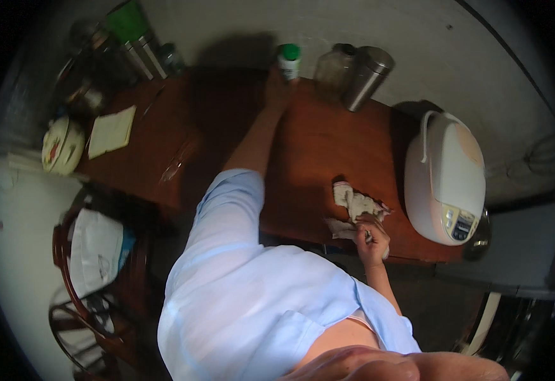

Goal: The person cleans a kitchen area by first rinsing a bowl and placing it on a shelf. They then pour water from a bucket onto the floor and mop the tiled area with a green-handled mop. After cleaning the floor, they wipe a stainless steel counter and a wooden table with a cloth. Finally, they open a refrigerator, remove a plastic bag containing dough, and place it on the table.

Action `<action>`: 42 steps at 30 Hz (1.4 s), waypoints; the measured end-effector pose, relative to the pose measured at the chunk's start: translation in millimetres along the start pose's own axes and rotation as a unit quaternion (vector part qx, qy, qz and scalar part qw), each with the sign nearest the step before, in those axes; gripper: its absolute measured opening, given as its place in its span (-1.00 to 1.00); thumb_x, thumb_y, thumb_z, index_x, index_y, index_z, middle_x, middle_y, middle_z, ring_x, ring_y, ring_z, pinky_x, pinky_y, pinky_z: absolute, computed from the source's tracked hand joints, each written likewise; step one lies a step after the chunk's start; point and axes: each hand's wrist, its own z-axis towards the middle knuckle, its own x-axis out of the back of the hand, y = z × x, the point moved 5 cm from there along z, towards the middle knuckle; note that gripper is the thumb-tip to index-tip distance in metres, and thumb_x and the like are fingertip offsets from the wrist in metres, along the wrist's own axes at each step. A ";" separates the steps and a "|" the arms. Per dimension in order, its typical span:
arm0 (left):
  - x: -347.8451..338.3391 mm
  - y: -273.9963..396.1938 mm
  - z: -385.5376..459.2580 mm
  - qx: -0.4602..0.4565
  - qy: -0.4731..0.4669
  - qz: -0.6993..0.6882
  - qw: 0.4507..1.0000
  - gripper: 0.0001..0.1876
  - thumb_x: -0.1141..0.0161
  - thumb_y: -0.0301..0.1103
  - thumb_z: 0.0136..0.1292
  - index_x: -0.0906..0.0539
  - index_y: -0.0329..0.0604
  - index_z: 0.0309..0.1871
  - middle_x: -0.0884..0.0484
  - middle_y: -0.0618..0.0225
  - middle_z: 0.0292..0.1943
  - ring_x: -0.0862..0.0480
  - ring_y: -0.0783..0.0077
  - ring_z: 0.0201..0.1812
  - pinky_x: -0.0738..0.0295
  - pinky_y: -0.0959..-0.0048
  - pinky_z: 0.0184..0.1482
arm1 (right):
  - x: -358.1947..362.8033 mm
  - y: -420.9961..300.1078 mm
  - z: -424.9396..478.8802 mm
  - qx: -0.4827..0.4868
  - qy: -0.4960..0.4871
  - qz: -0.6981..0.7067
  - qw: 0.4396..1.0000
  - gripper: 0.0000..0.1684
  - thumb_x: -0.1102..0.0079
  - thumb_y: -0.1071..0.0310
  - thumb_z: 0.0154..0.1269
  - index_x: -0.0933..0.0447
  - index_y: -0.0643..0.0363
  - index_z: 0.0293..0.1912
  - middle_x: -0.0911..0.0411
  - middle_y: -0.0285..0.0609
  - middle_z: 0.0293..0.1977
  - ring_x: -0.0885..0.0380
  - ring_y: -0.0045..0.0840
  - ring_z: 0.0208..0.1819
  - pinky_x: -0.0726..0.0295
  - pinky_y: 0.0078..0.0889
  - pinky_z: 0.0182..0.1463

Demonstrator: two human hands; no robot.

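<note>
My left hand (279, 90) is stretched across the wooden table (344, 138) to its far side. Its fingers are around the lower part of a small white bottle with a green cap (289, 62), which stands upright close to the wall. Near the front edge, my right hand (372, 240) is closed on a thin whitish cloth (344, 229), part of which sticks out to the left. Just beyond that hand lies a crumpled white cloth with reddish edges (360, 202).
To the right stands a white rice cooker (448, 176). A steel canister (370, 76) and a clear jar (333, 69) are by the wall. Leftward lie a notepad (111, 132), a lidded pot (63, 145) and clear plastic (173, 166). A wooden chair (63, 266) holds a white bag (94, 252).
</note>
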 end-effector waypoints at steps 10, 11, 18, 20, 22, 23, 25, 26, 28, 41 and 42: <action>59.4 76.7 -95.1 -0.005 -0.052 -0.011 0.999 -0.35 -0.28 -0.23 0.02 -0.30 -0.20 0.18 -0.28 0.01 0.18 -0.24 0.03 0.23 -0.12 0.18 0.26 | -4.0 2.8 -5.3 -0.028 -0.009 0.014 0.999 -0.89 -0.05 0.49 0.17 -0.50 0.32 -0.42 -0.57 -0.09 -0.33 -0.53 -0.44 -0.25 -0.45 -0.45 -0.14; 74.0 73.4 -111.2 -0.057 -0.030 0.061 0.996 -0.40 -0.28 -0.25 0.02 -0.36 -0.16 0.16 -0.29 0.04 0.18 -0.24 0.02 0.23 -0.10 0.18 0.27 | -5.2 2.3 -4.7 -0.026 -0.009 0.021 0.999 -0.89 -0.05 0.49 0.18 -0.49 0.33 -0.41 -0.57 -0.09 -0.33 -0.53 -0.45 -0.25 -0.45 -0.45 -0.14; 242.8 30.5 -183.6 0.064 0.143 0.425 0.891 -0.56 -0.25 -0.32 0.03 -0.48 -0.01 0.04 -0.37 0.19 0.12 -0.27 0.03 0.19 -0.23 0.10 0.13 | -3.9 7.5 -9.2 -0.005 -0.015 0.012 1.000 -0.91 -0.03 0.54 0.17 -0.48 0.35 -0.41 -0.57 -0.05 -0.34 -0.53 -0.44 -0.27 -0.47 -0.49 -0.19; 270.7 1.4 -196.8 0.108 0.124 0.426 0.890 -0.60 -0.22 -0.34 0.04 -0.50 -0.02 0.02 -0.38 0.18 0.10 -0.29 0.02 0.17 -0.27 0.14 0.09 | -6.4 5.3 -6.9 0.011 -0.011 0.004 1.000 -0.90 -0.04 0.52 0.18 -0.49 0.35 -0.42 -0.57 -0.03 -0.34 -0.53 -0.42 -0.30 -0.47 -0.47 -0.20; 284.4 -22.5 -197.6 0.122 0.068 0.386 0.912 -0.62 -0.19 -0.38 0.06 -0.50 -0.06 0.01 -0.42 0.18 0.07 -0.33 0.06 0.13 -0.30 0.18 0.05 | -7.6 4.1 -6.1 -0.003 -0.019 0.011 1.000 -0.89 -0.03 0.51 0.18 -0.49 0.34 -0.43 -0.56 -0.04 -0.35 -0.53 -0.38 -0.29 -0.46 -0.44 -0.16; 290.0 -26.7 -194.0 0.117 0.085 0.387 0.911 -0.64 -0.18 -0.39 0.07 -0.51 -0.07 0.00 -0.43 0.16 0.05 -0.34 0.06 0.11 -0.31 0.19 0.04 | -8.0 3.6 -5.1 -0.010 -0.022 0.013 1.000 -0.88 -0.02 0.51 0.19 -0.49 0.34 -0.43 -0.56 -0.04 -0.36 -0.53 -0.36 -0.28 -0.46 -0.42 -0.14; 296.7 -23.5 -183.4 0.102 0.112 0.388 0.909 -0.66 -0.17 -0.41 0.08 -0.52 -0.10 -0.01 -0.45 0.13 0.00 -0.37 0.07 0.07 -0.32 0.22 0.02 | -5.8 6.8 -8.2 -0.021 -0.011 0.011 1.000 -0.86 -0.04 0.46 0.19 -0.49 0.32 -0.44 -0.56 -0.06 -0.38 -0.53 -0.39 -0.30 -0.46 -0.43 -0.18; 298.6 -18.2 -182.2 0.083 0.147 0.404 0.899 -0.67 -0.16 -0.41 0.08 -0.53 -0.12 -0.02 -0.46 0.11 -0.01 -0.38 0.06 0.05 -0.32 0.22 0.03 | -4.5 8.2 -8.4 -0.028 -0.004 0.009 1.000 -0.85 -0.05 0.44 0.19 -0.49 0.32 -0.44 -0.56 -0.07 -0.38 -0.53 -0.40 -0.31 -0.46 -0.44 -0.20; 298.3 0.3 -181.0 0.040 0.209 0.436 0.875 -0.69 -0.16 -0.42 0.08 -0.54 -0.15 -0.05 -0.47 0.07 -0.05 -0.40 0.02 0.01 -0.31 0.22 0.04 | -4.5 8.3 -7.9 -0.052 -0.013 -0.001 0.999 -0.82 -0.07 0.38 0.19 -0.50 0.30 -0.44 -0.56 -0.11 -0.40 -0.52 -0.45 -0.34 -0.45 -0.47 -0.24; 239.3 55.1 -223.4 -0.111 0.166 0.291 0.936 -0.67 -0.25 -0.43 -0.02 -0.53 -0.13 -0.12 -0.49 0.24 -0.05 -0.36 -0.01 0.07 -0.26 0.12 0.12 | -60.7 42.2 62.3 -0.068 -0.024 -0.090 0.993 -0.86 0.01 0.36 0.27 -0.40 0.24 -0.26 -0.42 -0.24 -0.35 -0.41 -0.58 -0.29 -0.41 -0.52 -0.18; 239.6 50.1 -226.8 -0.124 0.152 0.301 0.933 -0.69 -0.23 -0.43 -0.01 -0.53 -0.13 -0.13 -0.49 0.24 -0.04 -0.36 0.00 0.08 -0.26 0.12 0.11 | -77.7 12.7 73.0 -0.122 -0.050 -0.047 0.990 -0.84 -0.03 0.35 0.24 -0.39 0.20 -0.21 -0.42 -0.23 -0.31 -0.42 -0.54 -0.27 -0.43 -0.49 -0.18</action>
